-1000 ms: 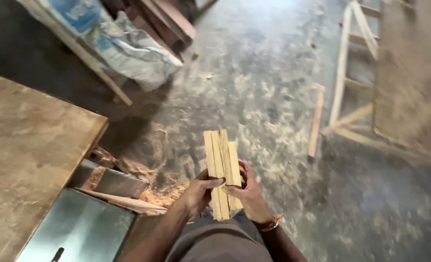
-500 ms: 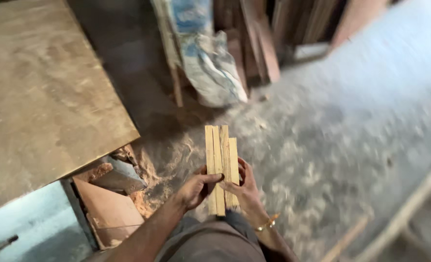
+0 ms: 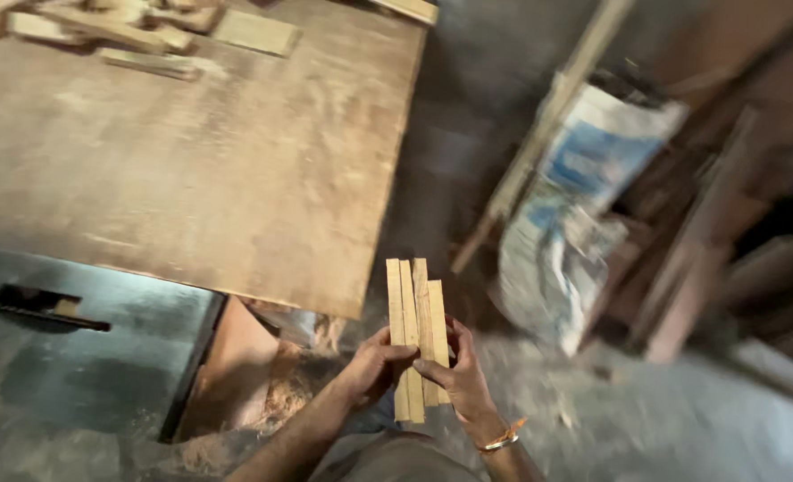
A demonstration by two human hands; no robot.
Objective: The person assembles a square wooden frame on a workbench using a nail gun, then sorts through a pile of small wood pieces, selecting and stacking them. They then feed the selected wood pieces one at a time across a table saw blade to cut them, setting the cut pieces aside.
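Swinging round, our view now takes in the plywood table (image 3: 236, 178), with the sack (image 3: 575, 214) to the right. Both our left hand (image 3: 374, 366) and right hand (image 3: 459, 379) clasp the bundle of wood strips (image 3: 414, 335) upright before us; we should keep the ends flush.

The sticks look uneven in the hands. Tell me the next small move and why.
Probably tap the bundle of wooden strips square so the ends line up. The strips stand upright between the left hand and right hand, but their top ends sit at different heights, one clearly lower. The wooden table is close by on the left, a flat surface to knock them against.
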